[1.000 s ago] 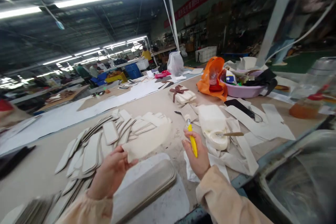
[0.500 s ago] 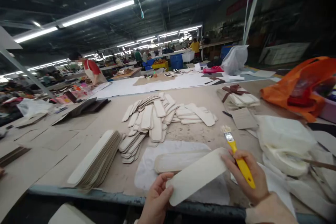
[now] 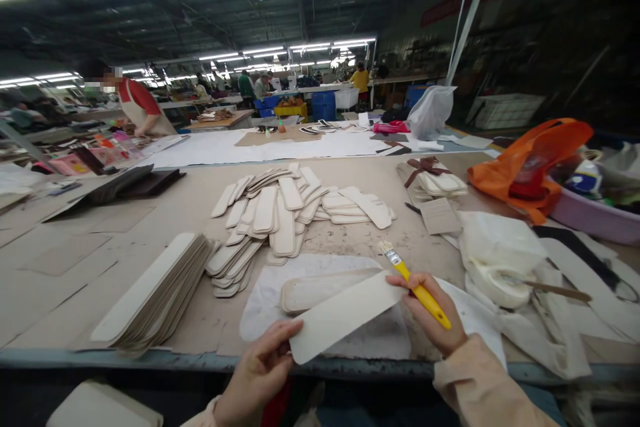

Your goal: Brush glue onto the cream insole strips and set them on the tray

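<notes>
A long off-white strip (image 3: 347,313) with rounded ends is held slantwise over the table's front edge. At its lower left end, my left hand (image 3: 263,363) is closed, thumb and finger at the corner. My right hand (image 3: 435,310) pinches the strip's upper right end while gripping a yellow-handled paintbrush (image 3: 423,297), pale bristles pointing up and left. Beneath lies a similar strip (image 3: 313,290) on a whitish sheet (image 3: 257,300), partly hidden by the held strip. A loose pile of smaller rounded pieces (image 3: 285,223) spreads behind, and a fanned stack of long strips (image 3: 150,293) lies left.
To the right are a white plastic-wrapped container (image 3: 500,250) with a stick on it, an orange bag (image 3: 525,160) and a pink basin (image 3: 595,213). A tied bundle of pieces (image 3: 435,180) lies farther back. A co-worker in red (image 3: 143,107) stands at the far left.
The view has shifted, so the scene sits farther left and slightly higher. Both hands still hold the strip, and the left has slid toward its end's upper corner. The paintbrush stays in my right hand.
</notes>
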{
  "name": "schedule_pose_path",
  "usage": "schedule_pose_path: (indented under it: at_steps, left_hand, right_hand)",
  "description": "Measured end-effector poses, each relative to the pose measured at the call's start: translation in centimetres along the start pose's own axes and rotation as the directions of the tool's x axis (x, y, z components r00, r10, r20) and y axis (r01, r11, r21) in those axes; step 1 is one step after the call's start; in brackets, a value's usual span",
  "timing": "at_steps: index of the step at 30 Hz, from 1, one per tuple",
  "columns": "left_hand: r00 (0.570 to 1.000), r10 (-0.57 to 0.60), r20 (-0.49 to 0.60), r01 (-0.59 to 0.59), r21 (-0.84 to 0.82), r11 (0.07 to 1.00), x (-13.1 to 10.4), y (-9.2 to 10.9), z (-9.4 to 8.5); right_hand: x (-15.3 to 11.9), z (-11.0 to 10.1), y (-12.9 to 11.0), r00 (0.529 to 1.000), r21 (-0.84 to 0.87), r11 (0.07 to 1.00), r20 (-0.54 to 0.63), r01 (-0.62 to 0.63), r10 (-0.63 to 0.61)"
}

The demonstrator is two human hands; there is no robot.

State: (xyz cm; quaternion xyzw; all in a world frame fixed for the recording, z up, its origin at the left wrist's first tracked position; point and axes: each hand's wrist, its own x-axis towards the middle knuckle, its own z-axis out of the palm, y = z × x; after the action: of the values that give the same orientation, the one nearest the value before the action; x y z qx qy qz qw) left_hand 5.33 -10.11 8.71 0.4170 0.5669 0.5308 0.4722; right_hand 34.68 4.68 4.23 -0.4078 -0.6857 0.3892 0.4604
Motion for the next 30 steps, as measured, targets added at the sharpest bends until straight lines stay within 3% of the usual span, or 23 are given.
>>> schedule_pose_path:
  at_steps: [2, 4, 9, 13, 15, 21, 30]
  left_hand:
    - [0.998, 0.021, -0.066, -0.019, 0.036, 0.999, 0.6, 0.0, -0.2]
    - [0.993, 0.035, -0.114, -0.027, 0.072, 0.997, 1.3, -0.1, -0.4]
    - [0.973, 0.123, -0.195, -0.066, 0.277, 0.958, 3.0, 0.4, -0.7]
    - [0.980, -0.058, -0.192, 0.107, 0.254, 0.961, 4.9, 0.1, -0.8]
    - [0.973, -0.100, -0.210, 0.154, 0.260, 0.953, 6.0, -0.6, -1.0]
    - [0.970, -0.051, -0.239, 0.143, 0.385, 0.912, 8.8, -1.9, -1.9]
    - [0.973, -0.032, -0.229, 0.163, 0.576, 0.801, 10.0, -2.3, -2.1]
  right_hand:
    - [0.0, -0.1, 0.0, 0.997, -0.002, 1.000, 0.072, 0.010, -0.010]
    - [0.1, 0.1, -0.2, 0.998, -0.005, 1.000, 0.065, 0.024, -0.024]
    - [0.9, 1.1, -0.8, 0.982, -0.071, 0.997, -0.188, 0.019, -0.032]
    - [1.9, 1.6, -1.1, 0.966, -0.096, 0.995, -0.256, 0.004, -0.029]
    - [2.4, 1.9, -1.0, 0.967, -0.113, 0.994, -0.254, -0.002, -0.027]
    - [3.5, 2.4, 0.0, 0.974, -0.272, 0.962, -0.223, -0.028, -0.035]
    - [3.7, 2.6, 1.3, 0.987, -0.442, 0.897, -0.137, 0.011, -0.080]
